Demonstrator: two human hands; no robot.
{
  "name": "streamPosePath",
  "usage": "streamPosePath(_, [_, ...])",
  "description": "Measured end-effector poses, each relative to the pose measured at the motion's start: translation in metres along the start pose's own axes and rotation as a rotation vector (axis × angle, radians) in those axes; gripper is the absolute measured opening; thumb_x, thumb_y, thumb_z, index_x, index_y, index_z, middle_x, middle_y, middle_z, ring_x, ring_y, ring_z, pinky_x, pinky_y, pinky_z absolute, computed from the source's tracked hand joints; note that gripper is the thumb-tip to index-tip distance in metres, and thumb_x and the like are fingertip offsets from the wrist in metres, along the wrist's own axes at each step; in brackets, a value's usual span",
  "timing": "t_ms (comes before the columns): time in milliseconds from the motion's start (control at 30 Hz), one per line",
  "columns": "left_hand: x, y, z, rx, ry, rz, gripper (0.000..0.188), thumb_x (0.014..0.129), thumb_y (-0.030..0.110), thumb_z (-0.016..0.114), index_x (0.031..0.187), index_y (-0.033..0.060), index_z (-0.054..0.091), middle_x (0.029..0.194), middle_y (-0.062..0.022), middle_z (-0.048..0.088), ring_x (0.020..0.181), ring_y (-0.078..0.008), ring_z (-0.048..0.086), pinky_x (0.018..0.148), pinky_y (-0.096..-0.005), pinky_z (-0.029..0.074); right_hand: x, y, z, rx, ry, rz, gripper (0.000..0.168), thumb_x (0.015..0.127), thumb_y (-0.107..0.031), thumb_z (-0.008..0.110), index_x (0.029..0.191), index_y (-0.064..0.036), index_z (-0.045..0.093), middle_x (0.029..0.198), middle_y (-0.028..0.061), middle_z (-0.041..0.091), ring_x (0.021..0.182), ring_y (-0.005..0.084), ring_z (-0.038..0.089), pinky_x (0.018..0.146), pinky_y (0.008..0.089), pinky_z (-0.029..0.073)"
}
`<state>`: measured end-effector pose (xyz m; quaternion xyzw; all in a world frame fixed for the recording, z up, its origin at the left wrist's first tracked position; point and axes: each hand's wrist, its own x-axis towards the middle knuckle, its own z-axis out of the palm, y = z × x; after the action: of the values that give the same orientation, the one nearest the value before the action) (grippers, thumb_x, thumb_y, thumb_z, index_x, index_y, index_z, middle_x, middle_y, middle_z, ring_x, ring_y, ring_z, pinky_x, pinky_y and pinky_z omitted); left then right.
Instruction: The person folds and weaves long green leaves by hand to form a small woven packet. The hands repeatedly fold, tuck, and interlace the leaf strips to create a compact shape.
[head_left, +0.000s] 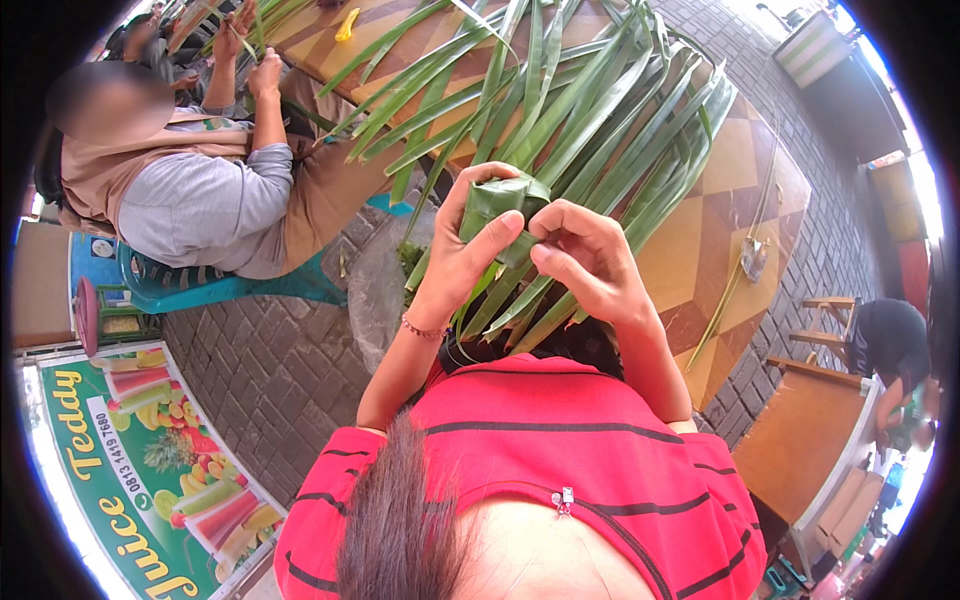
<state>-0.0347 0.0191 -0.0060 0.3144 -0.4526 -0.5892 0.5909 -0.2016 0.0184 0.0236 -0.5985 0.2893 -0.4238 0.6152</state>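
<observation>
A small pouch woven from green palm leaf strips (495, 206) is held up before my chest. My left hand (472, 232) wraps around it, fingers behind and thumb across its front. At the pouch's lower right, the thumb and fingertips of my right hand (581, 255) pinch its edge or a strip end; the exact grip is partly hidden. Beyond and beneath my hands, a large heap of long green palm leaves (600, 142) spreads over the table, some cut ends pointing towards me. A narrow strip hangs below the pouch near my left wrist.
The table (720, 187) has a brown diamond pattern. Thin leaf ribs and a small clear plastic bag (754, 259) lie at its right. A yellow object (347, 25) sits at the far left. A co-worker (202, 187) handles leaf strips on a teal chair (225, 289). A plastic sack (382, 292) stands on the paving.
</observation>
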Motion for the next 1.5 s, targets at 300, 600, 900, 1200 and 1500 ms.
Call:
streamPosePath(300, [0.007, 0.005, -0.002, -0.492, 0.107, -0.291, 0.039, 0.096, 0.039, 0.046, 0.123, 0.0109, 0.048, 0.108, -0.0084, 0.061, 0.085, -0.0226, 0.064, 0.077, -0.0364, 0.052, 0.000, 0.005, 0.007, -0.002, 0.229, -0.173, 0.030, 0.088, 0.003, 0.055, 0.118, 0.002, 0.056, 0.082, 0.0074, 0.059, 0.073, 0.0107, 0.057, 0.065, 0.0254, 0.047])
streamPosePath(600, [0.008, -0.007, -0.006, -0.507, 0.182, -0.244, 0.044, 0.100, 0.046, 0.036, 0.127, 0.0127, 0.045, 0.115, -0.0042, 0.059, 0.100, -0.0195, 0.060, 0.077, -0.0374, 0.052, 0.009, 0.025, 0.013, -0.695, 0.331, -0.398, 0.028, 0.083, 0.003, 0.061, 0.111, 0.001, 0.060, 0.078, 0.0151, 0.061, 0.067, 0.0254, 0.061, 0.061, 0.0301, 0.048])
streamPosePath(900, [0.010, 0.002, -0.017, -0.483, -0.017, -0.395, 0.045, 0.100, 0.044, 0.037, 0.129, 0.0091, 0.043, 0.111, -0.0082, 0.060, 0.099, -0.0197, 0.062, 0.088, -0.0370, 0.050, 0.002, 0.008, -0.013, -0.014, 0.118, 0.136, 0.012, 0.090, -0.009, 0.062, 0.088, 0.001, 0.055, 0.075, -0.0017, 0.054, 0.073, 0.0043, 0.052, 0.064, 0.0227, 0.044])
streamPosePath(1200, [0.011, 0.011, 0.023, 1.483, -0.026, 0.520, 0.071, 0.059, 0.024, 0.082, 0.124, 0.0274, 0.055, 0.137, -0.0179, 0.036, 0.126, -0.0416, 0.037, 0.101, -0.0483, 0.038, 0.010, 0.015, 0.003, -0.616, 0.368, -0.203, 0.011, 0.083, -0.002, 0.065, 0.088, 0.001, 0.056, 0.071, 0.0109, 0.061, 0.056, 0.0178, 0.056, 0.055, 0.0287, 0.046])
streamPosePath(1500, [0.022, -0.007, 0.009, 0.893, -0.129, 0.455, 0.067, 0.063, 0.007, 0.077, 0.123, 0.0131, 0.049, 0.118, -0.0109, 0.052, 0.106, -0.0317, 0.053, 0.087, -0.0384, 0.049, 0.001, -0.004, -0.008, -0.454, 0.119, -0.255, 0.013, 0.082, 0.004, 0.061, 0.095, 0.001, 0.058, 0.075, 0.0061, 0.054, 0.063, 0.0117, 0.053, 0.058, 0.0248, 0.043])
